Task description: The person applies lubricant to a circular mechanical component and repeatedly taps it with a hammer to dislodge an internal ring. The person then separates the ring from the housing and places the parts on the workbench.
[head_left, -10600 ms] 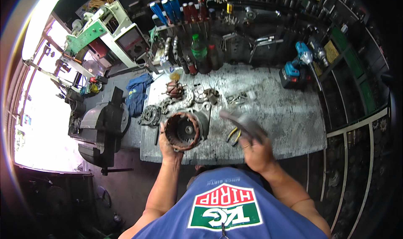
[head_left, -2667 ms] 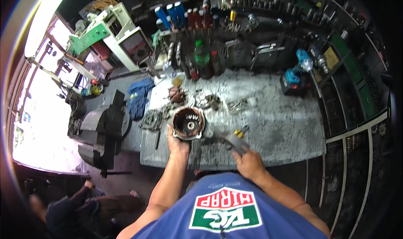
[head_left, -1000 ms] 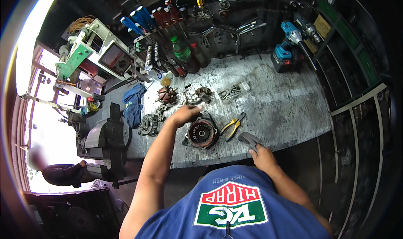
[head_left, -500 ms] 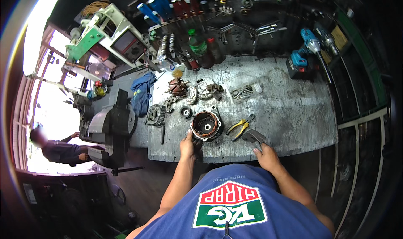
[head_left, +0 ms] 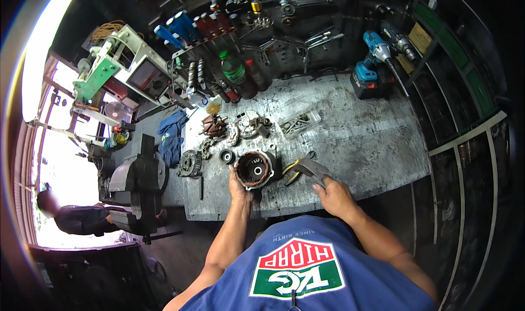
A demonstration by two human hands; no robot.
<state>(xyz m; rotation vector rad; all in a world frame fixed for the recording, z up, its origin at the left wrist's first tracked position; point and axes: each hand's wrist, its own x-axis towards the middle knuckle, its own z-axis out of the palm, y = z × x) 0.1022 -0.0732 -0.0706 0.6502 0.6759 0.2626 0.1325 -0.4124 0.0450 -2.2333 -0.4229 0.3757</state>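
An alternator housing [head_left: 272,172] with a copper-wound ring inside stands near the bench's front edge, its open end facing up. My left hand [head_left: 240,192] grips its near left side, thumb along the outer wall. In my right hand [head_left: 337,198] is a dark grey flat-headed tool [head_left: 310,170], whose exact kind I cannot tell. Its head hangs over part of the yellow-handled pliers [head_left: 292,177]. Beyond the housing lie a small round pulley [head_left: 227,157], a rotor [head_left: 213,125], a finned end cover [head_left: 190,164] and a dark rod [head_left: 200,188].
A clear tray of small hardware [head_left: 300,123] sits mid-bench. Bottles [head_left: 233,70] and screwdrivers line the back; a blue cordless drill [head_left: 373,65] stands at the far right. Left are a bench vise [head_left: 136,182], a blue cloth [head_left: 171,139] and another person [head_left: 82,218].
My view has shifted, moving the bench leftward in the picture. The right hand has brought the grey tool forward over the pliers. My left hand stays on the housing. The other person's arms have moved.
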